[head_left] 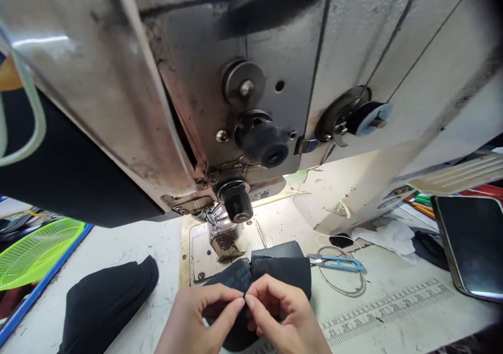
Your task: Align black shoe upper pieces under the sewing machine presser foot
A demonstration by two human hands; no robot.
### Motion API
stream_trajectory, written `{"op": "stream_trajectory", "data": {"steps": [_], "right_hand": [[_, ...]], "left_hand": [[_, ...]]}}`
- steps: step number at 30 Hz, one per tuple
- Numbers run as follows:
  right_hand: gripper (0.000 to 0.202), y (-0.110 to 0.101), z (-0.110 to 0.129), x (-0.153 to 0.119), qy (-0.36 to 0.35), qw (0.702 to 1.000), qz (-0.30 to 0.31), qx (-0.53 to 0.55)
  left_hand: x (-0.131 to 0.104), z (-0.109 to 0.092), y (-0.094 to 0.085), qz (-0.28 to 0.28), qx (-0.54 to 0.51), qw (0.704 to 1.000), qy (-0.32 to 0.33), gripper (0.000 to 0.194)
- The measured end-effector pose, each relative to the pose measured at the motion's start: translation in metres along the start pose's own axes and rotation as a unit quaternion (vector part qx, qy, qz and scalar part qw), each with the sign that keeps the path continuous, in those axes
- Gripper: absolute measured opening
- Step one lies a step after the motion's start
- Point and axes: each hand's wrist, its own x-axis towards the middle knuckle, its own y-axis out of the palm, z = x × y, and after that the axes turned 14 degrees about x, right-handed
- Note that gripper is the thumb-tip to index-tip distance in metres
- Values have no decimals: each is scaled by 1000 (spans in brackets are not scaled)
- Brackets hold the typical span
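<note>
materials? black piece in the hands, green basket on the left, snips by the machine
Small black folded piece, pinched by left hand and right hand: looks like matte woven fabric; soft folds, faint print. Lime-green mesh basket: likely moulded plastic; glossy, regular lattice. Blue-handled thread snips: bright metal blades, handle probably plastic or painted.

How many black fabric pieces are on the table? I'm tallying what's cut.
2. One black fabric piece lies by the presser foot, pinched by the left hand and right hand; a second black piece lies left. More may be hidden.
</note>
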Motion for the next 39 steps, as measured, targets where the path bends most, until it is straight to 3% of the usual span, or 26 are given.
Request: {"op": "stream_trajectory", "data": {"steps": [3,6,14,21,27,30,35,39], "right_hand": [[29,-2,3,2,-44,994,35,-90],[24,-3,4,3,-81,986,50,-134],[20,1,-3,3,-94,986,19,-135],[25,-1,-8,4,-61,994,6,-88],[21,6,-4,2,-107,985,-14,-133],[15,9,-4,2,-121,982,-21,-144],[10,6,-8,4,-84,991,-15,-103],[26,-1,-11,5,-25,999,-6,-33]], "left_hand": [[7,-7,-8,33,23,999,-16,24],[10,-8,-7,30,58,998,-12,26],[9,-1,9,-46,85,995,5,23],[13,-1,0,23,5,1000,-20,30],[17,5,7,-16,22,999,-29,22],[22,8,8,-6,17,999,-51,17],[32,8,-5,34,-48,997,-58,13],[31,5,-13,69,-53,995,-42,21]]}}
